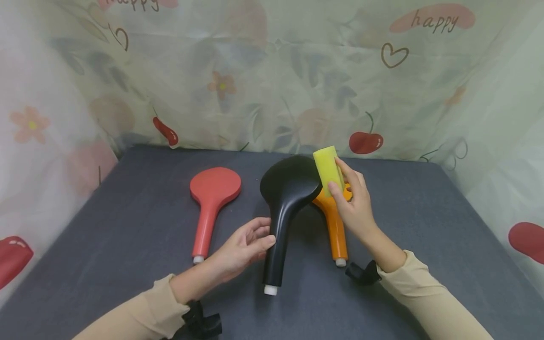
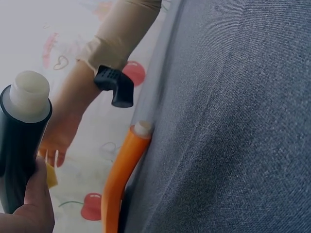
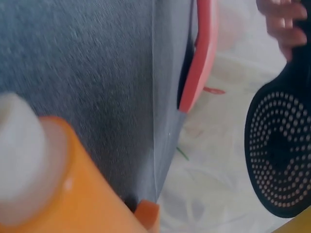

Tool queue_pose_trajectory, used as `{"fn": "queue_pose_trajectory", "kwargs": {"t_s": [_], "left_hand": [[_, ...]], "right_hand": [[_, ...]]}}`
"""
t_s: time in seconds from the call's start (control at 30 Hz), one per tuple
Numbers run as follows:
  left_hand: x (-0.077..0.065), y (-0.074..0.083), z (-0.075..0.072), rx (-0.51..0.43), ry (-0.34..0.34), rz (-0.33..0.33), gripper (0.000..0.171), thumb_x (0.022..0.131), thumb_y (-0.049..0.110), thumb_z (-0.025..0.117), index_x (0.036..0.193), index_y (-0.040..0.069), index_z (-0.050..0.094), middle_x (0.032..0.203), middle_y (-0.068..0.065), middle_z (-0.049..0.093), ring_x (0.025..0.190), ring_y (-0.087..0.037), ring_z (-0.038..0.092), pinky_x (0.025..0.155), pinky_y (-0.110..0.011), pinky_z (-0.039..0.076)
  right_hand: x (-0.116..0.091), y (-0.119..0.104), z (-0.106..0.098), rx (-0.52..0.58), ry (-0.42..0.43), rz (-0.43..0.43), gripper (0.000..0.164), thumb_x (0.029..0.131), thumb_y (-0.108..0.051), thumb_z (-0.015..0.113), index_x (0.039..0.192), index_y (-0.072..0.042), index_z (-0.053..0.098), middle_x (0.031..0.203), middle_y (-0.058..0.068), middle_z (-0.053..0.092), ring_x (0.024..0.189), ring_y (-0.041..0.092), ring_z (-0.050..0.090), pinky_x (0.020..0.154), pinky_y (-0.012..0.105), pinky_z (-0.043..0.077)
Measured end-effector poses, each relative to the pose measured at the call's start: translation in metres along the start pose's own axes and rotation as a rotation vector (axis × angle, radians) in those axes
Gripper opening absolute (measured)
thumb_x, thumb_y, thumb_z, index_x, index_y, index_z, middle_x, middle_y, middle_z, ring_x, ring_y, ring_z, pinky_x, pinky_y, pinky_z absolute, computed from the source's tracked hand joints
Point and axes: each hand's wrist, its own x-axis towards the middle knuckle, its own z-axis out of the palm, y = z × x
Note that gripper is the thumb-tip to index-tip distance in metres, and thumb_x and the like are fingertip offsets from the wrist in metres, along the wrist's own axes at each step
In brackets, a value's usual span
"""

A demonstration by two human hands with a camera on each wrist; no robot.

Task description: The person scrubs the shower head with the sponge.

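Dark grey surface [image 1: 425,222], fruit-and-flower fabric [image 1: 280,71] around; left hand [image 1: 244,248] grips black shower head [image 1: 286,198], right hand [image 1: 357,203] yellow sponge [image 1: 326,167].

The table [image 1: 425,222] has a dark grey, fabric-like top with a fine weave. Directly on it, left of the middle in the head view, lies a red shower head [image 1: 215,184], its round end toward the far edge. Right of the middle lies an orange shower head [image 1: 336,232], its white-tipped handle pointing nearer.
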Motion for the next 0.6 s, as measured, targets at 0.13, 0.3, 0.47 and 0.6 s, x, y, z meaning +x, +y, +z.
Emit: {"fn": "queue_pose_trajectory", "kwargs": {"t_s": [0.13,0.3,0.47,0.6], "left_hand": [[0.0006,-0.0022,0.0,-0.001,-0.018,0.005,0.059,0.093,0.021,0.057,0.136,-0.008,0.029,0.12,-0.007,0.053,0.097,-0.006,0.059,0.085,-0.022,0.051],[0.0005,-0.0017,0.0007,0.005,0.0,0.019,0.06,0.092,0.021,0.058,0.135,-0.009,0.029,0.121,-0.009,0.053,0.097,-0.006,0.059,0.084,-0.022,0.051],[0.0006,0.0002,0.0005,0.029,0.023,0.021,0.062,0.092,0.024,0.059,0.137,-0.007,0.028,0.128,-0.02,0.048,0.098,-0.006,0.058,0.085,-0.023,0.05],[0.0008,0.0001,-0.0007,0.071,0.036,0.015,0.061,0.092,0.023,0.058,0.137,-0.006,0.029,0.132,-0.026,0.043,0.101,-0.007,0.057,0.088,-0.026,0.049]], "right_hand": [[0.0024,0.0031,-0.0013,0.002,-0.013,0.046,0.051,0.096,-0.013,0.047,0.145,-0.022,0.034,0.12,0.021,0.045,0.097,0.014,0.038,0.076,0.034,0.035],[-0.0031,0.0014,-0.0018,-0.008,-0.014,0.03,0.053,0.096,-0.011,0.047,0.145,-0.024,0.033,0.119,0.019,0.046,0.097,0.011,0.039,0.075,0.03,0.036],[-0.0072,-0.0012,-0.0021,0.011,0.005,0.008,0.053,0.095,-0.009,0.047,0.145,-0.023,0.035,0.119,0.016,0.047,0.099,0.007,0.039,0.078,0.025,0.035],[-0.0052,-0.0007,-0.0034,0.029,0.002,0.021,0.05,0.097,-0.009,0.044,0.144,-0.021,0.036,0.119,0.015,0.049,0.098,0.006,0.039,0.078,0.021,0.036]]}}
